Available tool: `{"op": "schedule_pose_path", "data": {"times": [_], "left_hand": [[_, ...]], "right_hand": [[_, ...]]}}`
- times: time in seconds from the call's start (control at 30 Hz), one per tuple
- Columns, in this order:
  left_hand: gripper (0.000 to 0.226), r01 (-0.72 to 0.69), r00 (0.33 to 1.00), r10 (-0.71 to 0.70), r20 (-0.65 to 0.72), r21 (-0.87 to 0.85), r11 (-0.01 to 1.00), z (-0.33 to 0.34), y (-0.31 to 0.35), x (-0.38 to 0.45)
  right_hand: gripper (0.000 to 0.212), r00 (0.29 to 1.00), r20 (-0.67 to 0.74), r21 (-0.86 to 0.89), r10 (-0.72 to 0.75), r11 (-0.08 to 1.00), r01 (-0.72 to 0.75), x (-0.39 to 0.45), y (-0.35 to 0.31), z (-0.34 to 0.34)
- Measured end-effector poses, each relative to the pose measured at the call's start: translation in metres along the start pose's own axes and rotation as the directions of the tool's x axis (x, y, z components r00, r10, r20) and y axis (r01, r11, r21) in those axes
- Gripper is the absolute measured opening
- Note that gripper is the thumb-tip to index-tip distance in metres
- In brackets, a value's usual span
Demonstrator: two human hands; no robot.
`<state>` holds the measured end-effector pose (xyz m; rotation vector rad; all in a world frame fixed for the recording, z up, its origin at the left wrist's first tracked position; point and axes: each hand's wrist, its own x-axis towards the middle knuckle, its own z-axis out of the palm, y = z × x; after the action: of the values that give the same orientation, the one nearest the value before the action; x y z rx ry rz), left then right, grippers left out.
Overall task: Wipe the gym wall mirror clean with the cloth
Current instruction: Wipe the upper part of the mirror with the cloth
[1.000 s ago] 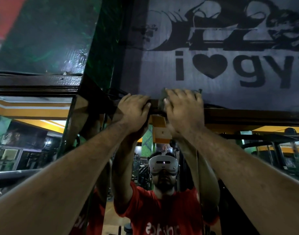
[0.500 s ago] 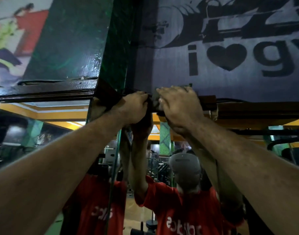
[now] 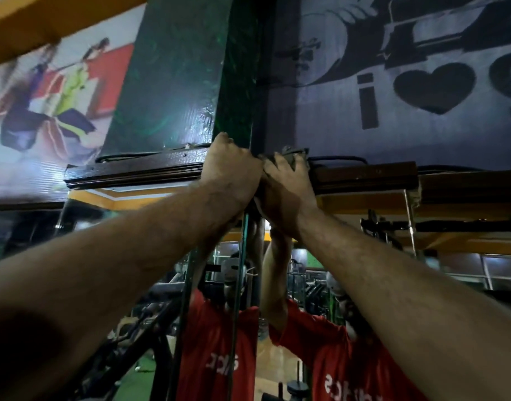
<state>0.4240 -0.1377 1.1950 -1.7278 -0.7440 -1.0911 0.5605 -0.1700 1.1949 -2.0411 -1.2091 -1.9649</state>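
Mirror [image 3: 373,270] glass fills the lower wall in front of us, under a dark wooden frame [image 3: 132,169]. On the left, a colourful poster [image 3: 46,105] hangs above that frame. Our left hand [image 3: 232,172] is curled into a fist at the corner post [image 3: 237,82]; we cannot tell whether it grips anything. Just beside it, our right hand [image 3: 287,183] presses the cloth [image 3: 295,156] onto the frame's top edge, fingers curled over it. Further right sits the painted sign [image 3: 422,88]. Reaching this high, we judge the cloth could slip behind the frame or snag the cable [image 3: 338,159] running along it.
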Motion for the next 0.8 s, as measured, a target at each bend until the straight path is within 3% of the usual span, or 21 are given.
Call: {"op": "schedule_pose_path", "data": {"times": [0.13,0.27,0.33,0.43,0.53,0.7,0.8], "left_hand": [[0.034,0.017,0.999,-0.017,0.038,0.006,1.000,0.003,0.004,0.000],[0.044,0.021,0.998,-0.020,0.053,-0.013,1.000,0.011,0.011,0.002],[0.051,0.014,0.999,-0.011,0.048,-0.044,0.999,0.016,0.018,0.004],[0.055,0.015,0.999,-0.007,0.042,-0.194,0.981,0.023,0.028,0.011],[0.057,-0.028,0.999,0.013,-0.041,-0.374,0.927,0.029,0.041,0.019],[0.062,-0.061,0.994,-0.009,-0.111,-0.613,0.788,0.027,0.065,0.030],[0.062,-0.120,0.981,-0.020,-0.194,-0.679,0.724,0.025,0.072,0.044]], "right_hand": [[0.064,0.999,-0.020,-0.039,0.029,0.999,-0.030,-0.012,0.019,-0.002],[0.056,0.968,-0.126,-0.027,0.218,0.974,-0.223,-0.031,0.043,-0.004],[0.055,0.981,-0.092,-0.033,0.168,0.985,-0.172,-0.041,0.040,-0.002],[0.058,0.994,-0.096,-0.023,0.056,0.998,-0.059,-0.055,0.064,-0.012],[0.054,0.969,-0.133,0.007,0.209,0.978,-0.210,-0.059,0.082,-0.023],[0.054,0.985,-0.072,-0.032,0.159,0.986,-0.162,-0.070,0.082,-0.024],[0.053,0.961,-0.104,-0.016,0.257,0.965,-0.260,-0.079,0.100,-0.032]]}}
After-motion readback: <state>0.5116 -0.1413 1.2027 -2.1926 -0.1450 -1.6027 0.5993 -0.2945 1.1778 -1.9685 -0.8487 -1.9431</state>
